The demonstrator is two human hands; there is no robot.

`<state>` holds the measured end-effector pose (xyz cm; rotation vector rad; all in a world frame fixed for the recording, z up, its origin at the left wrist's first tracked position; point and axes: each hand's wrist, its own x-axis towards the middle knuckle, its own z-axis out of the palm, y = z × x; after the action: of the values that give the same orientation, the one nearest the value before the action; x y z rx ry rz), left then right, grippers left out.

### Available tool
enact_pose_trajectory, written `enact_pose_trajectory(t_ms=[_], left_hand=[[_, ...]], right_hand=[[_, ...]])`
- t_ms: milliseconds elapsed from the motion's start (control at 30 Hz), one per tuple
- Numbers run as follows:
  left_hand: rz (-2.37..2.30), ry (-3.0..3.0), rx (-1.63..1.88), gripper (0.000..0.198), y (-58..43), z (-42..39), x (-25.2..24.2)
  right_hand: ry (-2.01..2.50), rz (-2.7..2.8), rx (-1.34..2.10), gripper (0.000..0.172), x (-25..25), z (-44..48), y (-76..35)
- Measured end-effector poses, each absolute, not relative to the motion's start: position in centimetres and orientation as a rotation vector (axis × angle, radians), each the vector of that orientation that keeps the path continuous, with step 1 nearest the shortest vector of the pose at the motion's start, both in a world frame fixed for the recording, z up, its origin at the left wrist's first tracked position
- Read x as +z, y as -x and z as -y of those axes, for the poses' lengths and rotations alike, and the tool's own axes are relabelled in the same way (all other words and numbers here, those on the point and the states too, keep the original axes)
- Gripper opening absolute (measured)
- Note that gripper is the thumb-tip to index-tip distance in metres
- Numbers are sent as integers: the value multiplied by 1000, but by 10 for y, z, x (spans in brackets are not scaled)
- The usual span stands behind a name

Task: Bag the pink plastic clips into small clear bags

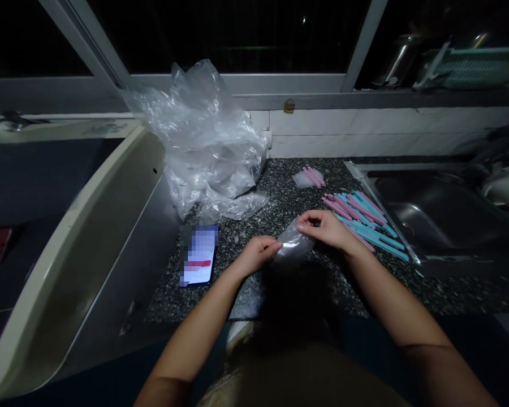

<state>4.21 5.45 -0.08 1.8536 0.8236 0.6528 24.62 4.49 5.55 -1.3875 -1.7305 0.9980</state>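
A small clear plastic bag (pixel 294 244) is held just above the dark speckled counter (pixel 280 198) between both hands. My left hand (pixel 258 253) pinches its near left edge with closed fingers. My right hand (pixel 327 227) grips its far right end, fingers curled over it. Right of my right hand lies a pile of several pink and blue sticks (pixel 367 219) on the counter. Farther back sits a small clear packet with pink sticks (pixel 309 177) inside.
A big crumpled clear plastic bag (pixel 206 141) stands at the back left of the counter. A phone (pixel 199 255) lies screen up to the left of my hands. A steel sink (pixel 432 212) is on the right, a slanted cream panel (pixel 89 237) on the left.
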Motion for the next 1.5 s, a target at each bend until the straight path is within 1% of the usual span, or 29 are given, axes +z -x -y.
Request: enact_pose_trajectory(t_ms=[233,300,400,500,600,733,900,1000,1067,1133,1267,1333,1400,1433,1500], left_hand=[[-836,-1791,663,49,-43,-53,-2],[-880,-1753,705,45,-44,-53,-1],[-960,-1695,822,33,-46,-53,2],[-928,-1687,880,26,-49,-54,5],[-903,-1677,968,25,-49,-54,4],[-995,-1586,1123,23,-45,-54,3],[-1021,-1496,1214,25,-42,-54,3],[-1007,-1459,1300,29,-41,-54,5],[-1007,-1415,1327,30,-41,-54,6],[-993,-1325,1288,31,-40,-53,7],[-927,-1212,1056,42,-42,-53,4],[-965,-1232,1009,42,-42,-53,2],[-1026,-1259,1038,41,-43,-55,1],[-1045,-1274,1059,40,-43,-56,1],[-1063,-1317,1085,37,-42,-57,1]], right_hand=[[1423,1671,973,27,52,-46,-244],[1418,1690,982,27,53,-45,-244],[1389,1731,1053,26,52,-44,-239],[1364,1758,1146,28,49,-42,-230],[1337,1749,1168,28,46,-40,-224],[1345,1733,1136,29,42,-40,-226],[1309,1649,1195,33,33,-39,-225],[1236,1556,1324,40,26,-36,-219],[1249,1529,1417,41,20,-33,-215],[1279,1492,1470,41,15,-31,-211],[1270,1482,1512,42,11,-29,-211],[1331,1571,1429,39,11,-29,-221],[1490,1643,1155,34,13,-26,-242],[1598,1658,936,32,14,-24,-256],[1866,1712,362,27,16,-16,-288]])
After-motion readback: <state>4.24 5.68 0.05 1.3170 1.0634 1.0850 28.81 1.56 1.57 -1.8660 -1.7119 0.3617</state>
